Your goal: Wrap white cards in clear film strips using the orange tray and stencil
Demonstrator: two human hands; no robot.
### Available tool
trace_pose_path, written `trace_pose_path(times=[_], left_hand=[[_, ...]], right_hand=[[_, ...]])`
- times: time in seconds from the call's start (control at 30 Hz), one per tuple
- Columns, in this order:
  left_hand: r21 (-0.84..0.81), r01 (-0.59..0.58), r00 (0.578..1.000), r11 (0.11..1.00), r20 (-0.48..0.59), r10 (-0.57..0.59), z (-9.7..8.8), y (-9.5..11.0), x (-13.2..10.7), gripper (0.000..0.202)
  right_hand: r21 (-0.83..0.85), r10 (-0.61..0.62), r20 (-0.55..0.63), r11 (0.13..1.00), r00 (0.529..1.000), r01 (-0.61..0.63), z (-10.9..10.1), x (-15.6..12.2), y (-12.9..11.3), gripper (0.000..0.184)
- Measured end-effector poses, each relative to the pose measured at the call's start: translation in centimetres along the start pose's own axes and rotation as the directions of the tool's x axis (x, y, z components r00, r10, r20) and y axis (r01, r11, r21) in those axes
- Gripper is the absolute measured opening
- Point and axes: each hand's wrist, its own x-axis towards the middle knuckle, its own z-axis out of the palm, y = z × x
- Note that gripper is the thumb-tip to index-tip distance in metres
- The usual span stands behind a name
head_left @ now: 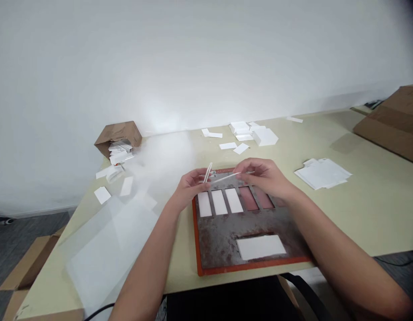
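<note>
My left hand (190,186) is closed on a few thin white cards (208,172), held on edge between thumb and fingers. In my right hand (262,174) is a single white card (225,178), seen nearly edge-on and pinched at its right end. Both hands hover over the far edge of a dark metal plate (220,236) with rectangular slots, set on an orange-red base (196,240). White cards (219,202) fill three slots at the left, while slots (249,198) to the right show a reddish bottom. Nearer me, a white card or stack (262,247) lies on the plate.
A small cardboard box (117,131) with white cards spilling out stands back left. Translucent sheets (109,249) lie left. White pieces and a white block (265,136) sit near the wall, a white stack (323,174) at right, and a large carton (394,120) far right.
</note>
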Motion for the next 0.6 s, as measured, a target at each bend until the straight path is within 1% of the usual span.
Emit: trace_pose_path(times=[0.07, 0.13, 0.2, 0.23, 0.3, 0.37, 0.43, 0.53, 0.6], left_hand=[[0.117, -0.037, 0.995, 0.992, -0.088, 0.048, 0.2, 0.0, 0.0, 0.045], [0.258, -0.06, 0.983, 0.964, -0.151, 0.102, 0.5, -0.1, 0.1, 0.041], [0.368, -0.059, 0.976, 0.928, -0.176, 0.132, 0.6, -0.2, 0.1, 0.037], [0.403, -0.054, 0.974, 0.914, -0.18, 0.137, 0.7, -0.3, 0.1, 0.035], [0.444, -0.048, 0.973, 0.895, -0.181, 0.141, 0.7, -0.5, 0.2, 0.033], [0.466, -0.042, 0.971, 0.884, -0.188, 0.145, 0.6, -0.9, 0.3, 0.033], [0.48, -0.037, 0.97, 0.877, -0.194, 0.147, 0.6, -1.3, 0.4, 0.033], [0.524, -0.05, 0.965, 0.85, -0.193, 0.176, 0.8, -1.9, 0.6, 0.033], [0.588, -0.076, 0.96, 0.805, -0.174, 0.218, 1.0, -2.1, 0.7, 0.033]], right_hand=[[-0.023, 0.096, 0.01, 0.995, 0.995, -0.096, -1.6, 0.1, 0.5, 0.037], [-0.055, 0.213, 0.087, 0.976, 0.973, -0.209, -3.3, 0.2, 1.2, 0.042], [-0.111, 0.322, 0.179, 0.945, 0.93, -0.306, -4.7, 0.3, 2.0, 0.044], [-0.131, 0.371, 0.207, 0.927, 0.905, -0.35, -5.3, 0.3, 2.5, 0.044], [-0.119, 0.435, 0.214, 0.9, 0.875, -0.419, -6.0, 0.2, 3.6, 0.043], [-0.054, 0.462, 0.19, 0.886, 0.866, -0.461, -6.2, 0.1, 4.7, 0.041], [0.002, 0.473, 0.179, 0.877, 0.863, -0.481, -5.9, -0.2, 5.4, 0.039], [0.04, 0.494, 0.183, 0.86, 0.85, -0.509, -5.1, -0.6, 5.8, 0.036], [0.062, 0.501, 0.172, 0.854, 0.848, -0.517, -4.5, -0.9, 5.7, 0.034]])
